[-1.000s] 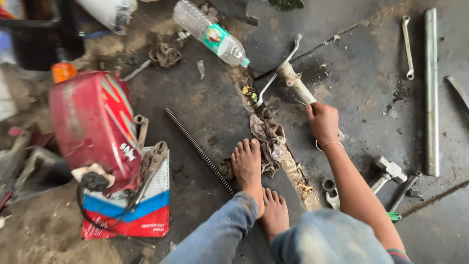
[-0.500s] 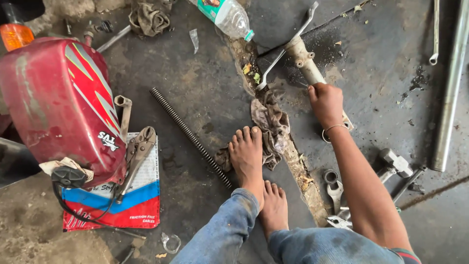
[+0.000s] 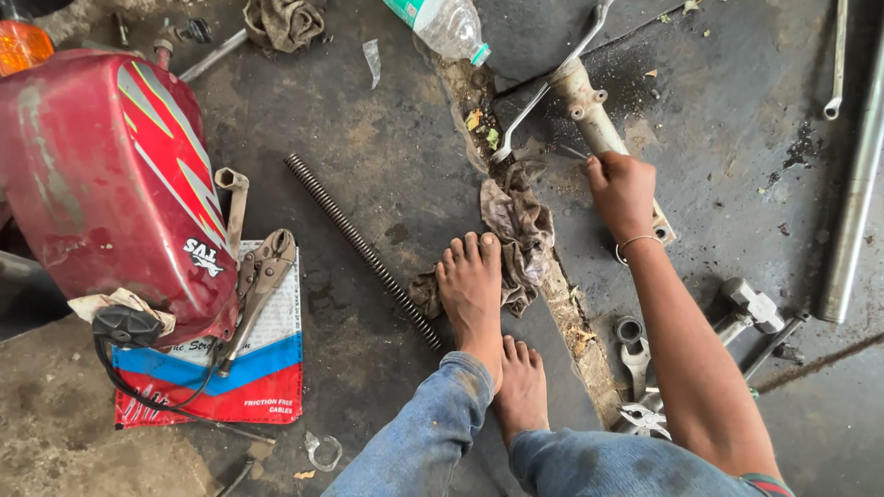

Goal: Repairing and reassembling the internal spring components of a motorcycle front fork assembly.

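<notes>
My right hand (image 3: 624, 193) is closed around a pale metal fork leg (image 3: 587, 103) that lies on the dark oily floor. A thin bangle sits on that wrist. A slim spanner (image 3: 545, 90) leans against the upper end of the fork leg. Left of the hand lies a dirty grey rag (image 3: 521, 230), and my bare feet (image 3: 474, 294) rest at its edge. My left hand is out of view.
A long coil spring (image 3: 359, 248) lies diagonally left of the feet. A red fuel tank (image 3: 101, 175) fills the left, with locking pliers (image 3: 260, 276) on a red, white and blue packet (image 3: 262, 391). Ring spanners (image 3: 635, 354), a hammer-like tool (image 3: 750, 304), a steel tube (image 3: 861, 184) and a plastic bottle (image 3: 442, 23) lie around.
The view has moved closer and shifted, so the tank looks larger. My right hand stays closed on the fork leg, a little higher along it than a second ago.
</notes>
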